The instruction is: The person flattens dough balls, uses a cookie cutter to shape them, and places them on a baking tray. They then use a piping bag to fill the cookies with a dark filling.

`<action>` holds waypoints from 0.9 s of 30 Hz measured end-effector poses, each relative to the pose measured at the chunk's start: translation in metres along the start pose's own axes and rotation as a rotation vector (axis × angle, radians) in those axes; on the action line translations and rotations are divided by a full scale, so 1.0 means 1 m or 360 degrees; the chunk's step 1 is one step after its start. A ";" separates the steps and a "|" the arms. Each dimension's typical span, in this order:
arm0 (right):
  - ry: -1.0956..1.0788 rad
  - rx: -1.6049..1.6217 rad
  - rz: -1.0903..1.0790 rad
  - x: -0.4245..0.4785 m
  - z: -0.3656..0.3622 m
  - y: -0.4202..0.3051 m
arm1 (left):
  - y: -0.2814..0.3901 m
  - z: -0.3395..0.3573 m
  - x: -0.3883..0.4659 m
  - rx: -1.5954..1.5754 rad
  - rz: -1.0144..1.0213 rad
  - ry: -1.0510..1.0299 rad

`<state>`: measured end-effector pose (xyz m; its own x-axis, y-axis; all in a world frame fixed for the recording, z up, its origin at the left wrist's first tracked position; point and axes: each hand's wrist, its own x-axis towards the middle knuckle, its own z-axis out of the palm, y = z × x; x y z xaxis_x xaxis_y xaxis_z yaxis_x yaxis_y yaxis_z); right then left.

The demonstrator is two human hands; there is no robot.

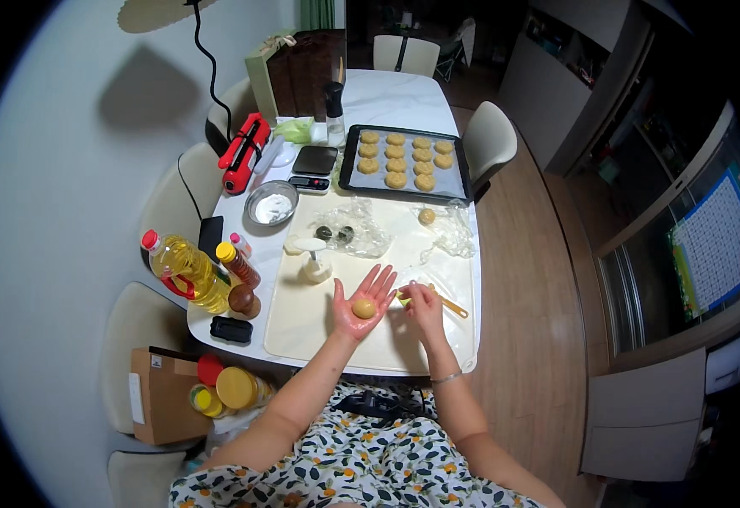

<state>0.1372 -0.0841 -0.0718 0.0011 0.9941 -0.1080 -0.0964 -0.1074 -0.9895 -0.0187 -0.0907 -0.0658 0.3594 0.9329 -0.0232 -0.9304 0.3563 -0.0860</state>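
A smooth, pale tan dough ball (pixel 363 309) rests in the upturned palm of my left hand (pixel 358 317), whose fingers are spread and look shiny. My right hand (pixel 422 308) hovers just to its right, fingers loosely bent, with nothing visible in it. Partly behind that hand lies a tool with an orange handle (pixel 452 305). A white plunger-type pastry mould (pixel 315 263) stands beyond my left hand. Two dark filling balls, one (pixel 323 233) beside the other (pixel 345 234), sit at crumpled clear plastic film (pixel 370 232). Another dough ball (pixel 426 216) lies on film at the right.
A cream mat (pixel 306 336) covers the near table. Behind it are a black baking tray (pixel 408 192) of patterned pastries, a kitchen scale (pixel 313 166) and a metal bowl of white powder (pixel 273 206). An oil bottle (pixel 195 273) and a wooden grinder (pixel 243 301) stand left.
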 end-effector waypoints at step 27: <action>-0.0457 -0.1513 -0.0175 0.049 0.056 0.012 | -0.004 -0.026 0.015 0.0385 -0.0175 0.0510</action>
<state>0.0802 -0.0357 -0.0833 -0.2904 0.9508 -0.1083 0.7265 0.1455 -0.6716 -0.0073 -0.0794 -0.0916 0.4263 0.8387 -0.3389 -0.8616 0.4906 0.1303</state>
